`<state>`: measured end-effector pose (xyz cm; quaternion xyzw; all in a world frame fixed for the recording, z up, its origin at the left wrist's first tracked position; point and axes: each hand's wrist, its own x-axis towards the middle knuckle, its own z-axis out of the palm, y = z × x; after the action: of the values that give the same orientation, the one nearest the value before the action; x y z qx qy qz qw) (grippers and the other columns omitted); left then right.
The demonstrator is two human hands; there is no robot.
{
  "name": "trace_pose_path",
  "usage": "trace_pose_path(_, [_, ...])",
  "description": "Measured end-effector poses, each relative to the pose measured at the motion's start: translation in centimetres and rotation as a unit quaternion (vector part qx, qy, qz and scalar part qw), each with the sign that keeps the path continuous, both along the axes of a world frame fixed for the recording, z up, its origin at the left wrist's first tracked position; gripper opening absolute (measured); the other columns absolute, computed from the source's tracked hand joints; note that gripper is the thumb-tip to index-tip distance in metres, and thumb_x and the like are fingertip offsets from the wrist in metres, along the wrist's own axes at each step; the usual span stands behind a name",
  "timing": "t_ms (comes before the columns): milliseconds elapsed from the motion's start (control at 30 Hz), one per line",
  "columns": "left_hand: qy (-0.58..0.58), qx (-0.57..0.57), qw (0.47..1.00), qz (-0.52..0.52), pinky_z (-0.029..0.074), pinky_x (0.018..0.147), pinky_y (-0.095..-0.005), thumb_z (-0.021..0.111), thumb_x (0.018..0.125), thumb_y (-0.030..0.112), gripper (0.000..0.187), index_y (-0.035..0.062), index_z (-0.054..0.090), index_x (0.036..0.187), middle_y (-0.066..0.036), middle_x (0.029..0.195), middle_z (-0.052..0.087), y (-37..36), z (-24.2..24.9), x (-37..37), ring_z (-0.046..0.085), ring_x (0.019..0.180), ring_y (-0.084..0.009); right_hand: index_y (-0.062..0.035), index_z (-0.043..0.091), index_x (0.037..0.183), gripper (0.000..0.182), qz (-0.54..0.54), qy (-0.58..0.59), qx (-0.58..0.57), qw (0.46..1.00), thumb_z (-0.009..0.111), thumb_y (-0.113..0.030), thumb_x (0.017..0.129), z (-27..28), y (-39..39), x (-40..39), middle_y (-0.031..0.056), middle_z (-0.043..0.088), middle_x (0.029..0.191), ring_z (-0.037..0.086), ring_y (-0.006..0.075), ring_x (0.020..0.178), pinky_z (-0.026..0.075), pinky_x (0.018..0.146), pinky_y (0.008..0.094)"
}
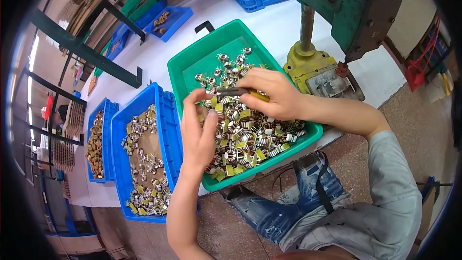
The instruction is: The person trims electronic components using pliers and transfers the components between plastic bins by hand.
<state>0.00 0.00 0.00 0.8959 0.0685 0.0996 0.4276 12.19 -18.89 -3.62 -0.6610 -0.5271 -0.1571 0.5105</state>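
Note:
My right hand [276, 94] is closed around a pair of pliers [235, 91] with a yellow handle, its dark metal jaws pointing left. Near the jaw tips, my left hand [198, 137] has its index finger and thumb bent around a small wire-wound coil [214, 101], partly hidden by the fingers. Both hands are above a green tray [219, 184] heaped with similar coils [262, 139], many with yellow bases and thin pins. The coils lie thickest toward the tray's near side.
Left of the green tray stands a blue crate [168, 115] holding more coils, with a smaller blue bin [113, 110] beyond it. A green and yellow press [308, 65] stands at the right. More blue bins [260, 1] sit at the back, and a dark metal frame [86, 50] rises on the left.

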Motion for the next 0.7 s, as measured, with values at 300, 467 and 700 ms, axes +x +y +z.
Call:
trace_pose_path(300, [-0.188, -0.005, 0.979, -0.074, 0.048, 0.088, -0.0338, 0.049, 0.065, -0.016, 0.059, 0.0029, 0.046, 0.120, -0.014, 0.115, 0.052, -0.7, -1.4, 0.4, 0.056, 0.100, -0.0244, -0.0033, 0.063, 0.096, 0.019, -0.035, -0.095, -0.035, 0.994, 0.067, -0.014, 0.081, -0.8, 0.4, -0.5, 0.0082, 0.059, 0.083, 0.054, 0.0244, 0.067, 0.044, 0.063, 0.0320])
trace_pose_path(467, [-0.245, 0.107, 0.961, -0.067, 0.049, 0.092, -0.0357, 0.053, 0.065, -0.017, 0.063, 0.0028, 0.045, 0.124, -0.016, 0.116, 0.055, -1.4, -1.9, 0.4, 0.057, 0.106, -0.0295, -0.0032, 0.063, 0.096, 0.020, -0.048, -0.101, -0.070, 0.991, 0.068, -0.014, 0.081, -0.4, 0.2, -1.4, 0.0072, 0.059, 0.083, 0.054, 0.0228, 0.068, 0.044, 0.063, 0.0312])
trace_pose_path(700, [-0.260, 0.178, 0.947, -0.056, 0.049, 0.095, -0.0389, 0.056, 0.066, -0.016, 0.067, 0.0030, 0.043, 0.128, -0.018, 0.126, 0.054, -1.7, -1.7, 0.5, 0.056, 0.115, -0.0335, -0.0040, 0.064, 0.095, 0.019, -0.066, -0.107, -0.069, 0.990, 0.068, -0.017, 0.081, -0.5, 0.2, -1.2, 0.0067, 0.059, 0.082, 0.055, 0.0224, 0.067, 0.044, 0.062, 0.0311])
